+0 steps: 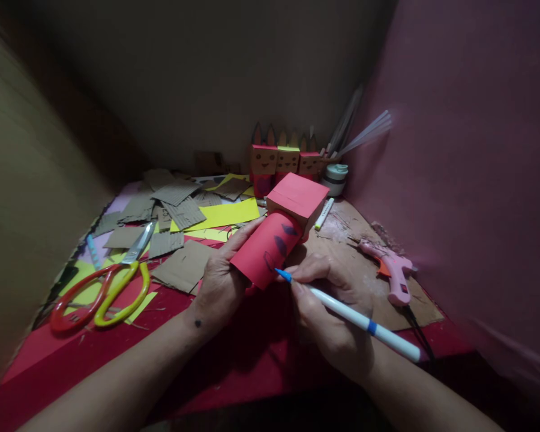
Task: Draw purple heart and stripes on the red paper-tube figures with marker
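My left hand (220, 282) is wrapped round a red paper tube figure (256, 255) with a red-topped box head (297, 197), held tilted above the table. Dark leaf-like shapes are drawn down the tube, and the lowest is only an outline. Between the thumb and fingers of my right hand (333, 306) is a white marker (351, 315) with a blue band. Its blue tip is at the tube's lower edge, close to the outlined shape; whether it touches I cannot tell.
Scissors (126, 270) with red and yellow handles lie left among cardboard scraps (175, 192) and yellow paper (225, 214). A pink glue gun (393, 270) rests on a cardboard sheet (342, 252) at right. Several box-headed figures (264, 161), a lidded jar (335, 179) and a yellow-white marker (324, 213) are behind.
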`<state>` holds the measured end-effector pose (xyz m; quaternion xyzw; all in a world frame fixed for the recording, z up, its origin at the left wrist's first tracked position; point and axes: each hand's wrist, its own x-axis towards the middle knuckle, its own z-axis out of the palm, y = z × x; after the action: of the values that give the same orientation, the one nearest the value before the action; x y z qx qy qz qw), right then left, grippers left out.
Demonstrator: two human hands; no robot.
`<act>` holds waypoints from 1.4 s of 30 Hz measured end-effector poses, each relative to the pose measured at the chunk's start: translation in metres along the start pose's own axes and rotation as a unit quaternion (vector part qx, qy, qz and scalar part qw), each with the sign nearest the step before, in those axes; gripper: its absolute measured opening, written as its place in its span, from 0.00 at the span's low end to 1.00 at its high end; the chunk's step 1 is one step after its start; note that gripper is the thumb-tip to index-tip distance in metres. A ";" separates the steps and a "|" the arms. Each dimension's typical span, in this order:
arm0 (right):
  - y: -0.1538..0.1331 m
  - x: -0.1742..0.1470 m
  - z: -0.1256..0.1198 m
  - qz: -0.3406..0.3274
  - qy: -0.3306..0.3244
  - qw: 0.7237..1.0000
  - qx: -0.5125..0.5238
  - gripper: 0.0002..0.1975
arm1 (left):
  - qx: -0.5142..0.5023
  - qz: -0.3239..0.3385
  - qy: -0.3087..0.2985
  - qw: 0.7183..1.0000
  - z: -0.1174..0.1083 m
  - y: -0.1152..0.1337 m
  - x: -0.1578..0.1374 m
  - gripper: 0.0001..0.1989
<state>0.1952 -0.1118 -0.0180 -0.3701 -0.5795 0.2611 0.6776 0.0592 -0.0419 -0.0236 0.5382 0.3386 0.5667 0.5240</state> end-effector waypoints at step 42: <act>-0.001 0.001 0.001 -0.025 -0.004 1.000 0.002 0.09 | 0.037 0.024 -0.032 0.999 -0.005 -0.003 0.002 0.23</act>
<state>0.1942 -0.1115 -0.0169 -0.3532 -0.5904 0.2471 0.6824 0.0547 -0.0387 -0.0269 0.5827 0.3297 0.5489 0.5005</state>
